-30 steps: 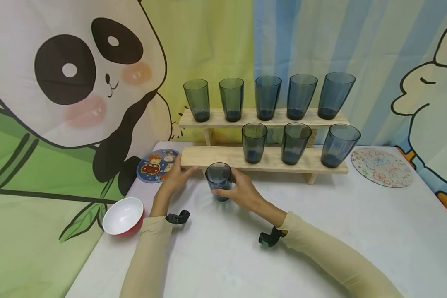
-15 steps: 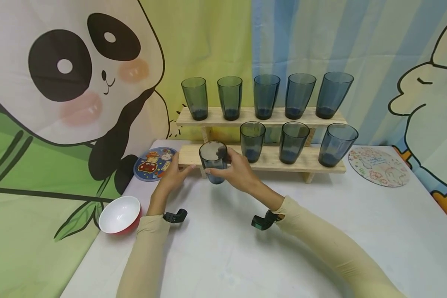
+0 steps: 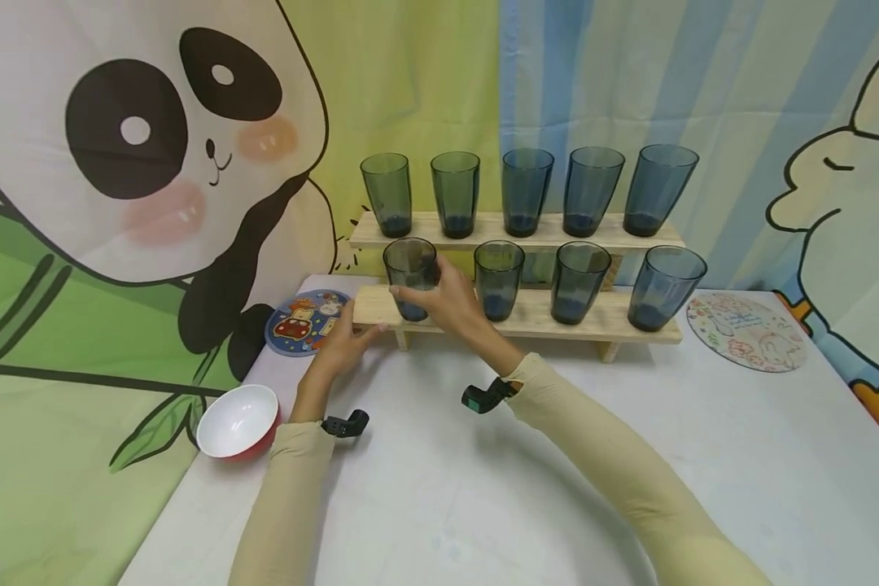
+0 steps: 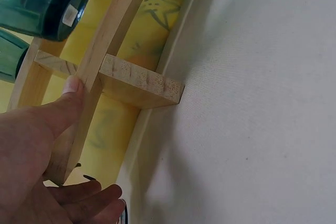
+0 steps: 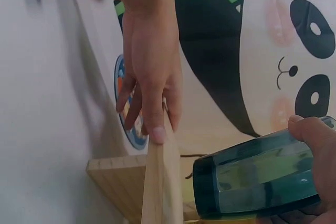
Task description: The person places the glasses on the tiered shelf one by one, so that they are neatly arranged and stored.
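My right hand [image 3: 450, 301] holds a dark blue-grey drinking glass [image 3: 408, 264] by its side, with the thumb across the front. Its base hovers slightly above the lower tier [image 3: 369, 305] of a wooden stand. In the right wrist view, the glass [image 5: 257, 177] shows a small gap from the plank [image 5: 157, 192]. My left hand [image 3: 340, 346] grips the left end of that tier. From the left wrist, its thumb [image 4: 71, 90] presses the plank's front edge. Three similar glasses stand to the right on this tier, the nearest being one glass [image 3: 498, 281].
Several matching glasses line the upper tier [image 3: 491, 226]. A round blue patterned mat [image 3: 293, 325] lies left of the stand, and a pale floral round mat [image 3: 747, 334] lies right. A white bowl with a red outside [image 3: 238, 423] sits at the table's left edge.
My right hand has lifted the glass from in front of the stand, up and back over the left part of the lower tier. The left hand stays on the stand's end.
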The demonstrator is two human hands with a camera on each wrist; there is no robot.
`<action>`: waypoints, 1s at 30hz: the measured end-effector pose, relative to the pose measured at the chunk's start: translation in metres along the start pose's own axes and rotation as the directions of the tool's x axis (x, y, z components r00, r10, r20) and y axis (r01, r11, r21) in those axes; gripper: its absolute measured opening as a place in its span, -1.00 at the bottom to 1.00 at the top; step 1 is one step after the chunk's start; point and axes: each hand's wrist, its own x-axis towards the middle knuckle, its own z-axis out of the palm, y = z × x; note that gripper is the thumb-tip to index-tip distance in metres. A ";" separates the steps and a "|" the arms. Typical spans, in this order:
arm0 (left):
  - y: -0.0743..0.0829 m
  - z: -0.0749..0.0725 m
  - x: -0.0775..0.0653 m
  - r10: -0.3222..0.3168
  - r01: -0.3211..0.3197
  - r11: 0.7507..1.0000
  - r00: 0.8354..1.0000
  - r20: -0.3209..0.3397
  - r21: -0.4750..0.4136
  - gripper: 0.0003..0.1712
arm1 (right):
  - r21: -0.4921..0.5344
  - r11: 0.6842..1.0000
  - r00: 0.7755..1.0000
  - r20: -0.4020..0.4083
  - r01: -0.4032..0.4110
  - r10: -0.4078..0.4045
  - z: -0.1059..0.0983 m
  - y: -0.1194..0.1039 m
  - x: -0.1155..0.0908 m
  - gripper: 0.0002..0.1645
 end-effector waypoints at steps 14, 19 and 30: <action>0.000 0.000 0.001 0.007 -0.007 1.000 1.000 0.007 -0.015 0.08 | 0.010 1.000 0.998 -0.067 -0.014 0.015 0.014 0.024 0.020 -0.08; 0.003 0.000 0.000 0.027 -0.026 0.999 1.000 0.002 -0.022 0.06 | 0.008 1.000 0.997 -0.082 -0.010 0.011 0.013 0.029 0.021 -0.12; 0.005 0.001 -0.002 0.022 -0.022 0.999 1.000 0.002 -0.030 0.05 | -0.045 0.998 0.997 -0.073 -0.035 0.032 0.016 0.031 0.020 0.02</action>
